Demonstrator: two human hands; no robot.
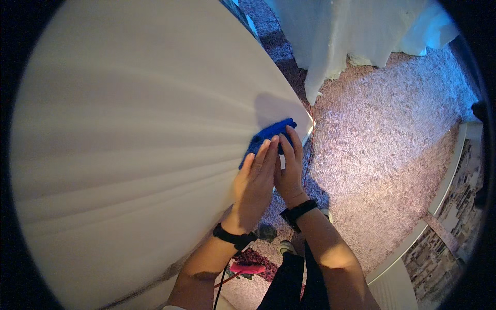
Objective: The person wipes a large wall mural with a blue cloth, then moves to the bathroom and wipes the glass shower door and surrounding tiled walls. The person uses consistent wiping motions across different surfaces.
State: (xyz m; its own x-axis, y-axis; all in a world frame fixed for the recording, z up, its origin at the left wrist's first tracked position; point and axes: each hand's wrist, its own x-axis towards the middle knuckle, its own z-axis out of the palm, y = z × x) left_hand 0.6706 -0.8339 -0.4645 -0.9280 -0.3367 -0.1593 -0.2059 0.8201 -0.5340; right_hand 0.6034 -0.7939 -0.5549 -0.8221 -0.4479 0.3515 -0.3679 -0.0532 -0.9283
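A folded blue cloth (267, 133) lies against a broad, pale fabric-covered surface (128, 128), close to its pointed corner. The fingers of my left hand (255, 182) lie straight over the cloth's near edge; whether they grip it is hidden. Beside it, my right hand (290, 166) has its fingers bent over the cloth's right end and holds it there. My two hands touch or nearly touch each other. Soft creases run through the pale fabric from the corner towards the left.
Carpet (372, 155) covers the floor on the right. Translucent plastic sheeting (337, 35) hangs at the top. A thin red cord (310, 155) runs down past the corner. A pink object (248, 268) lies near my feet. A pale-edged, patterned panel (445, 209) stands at lower right.
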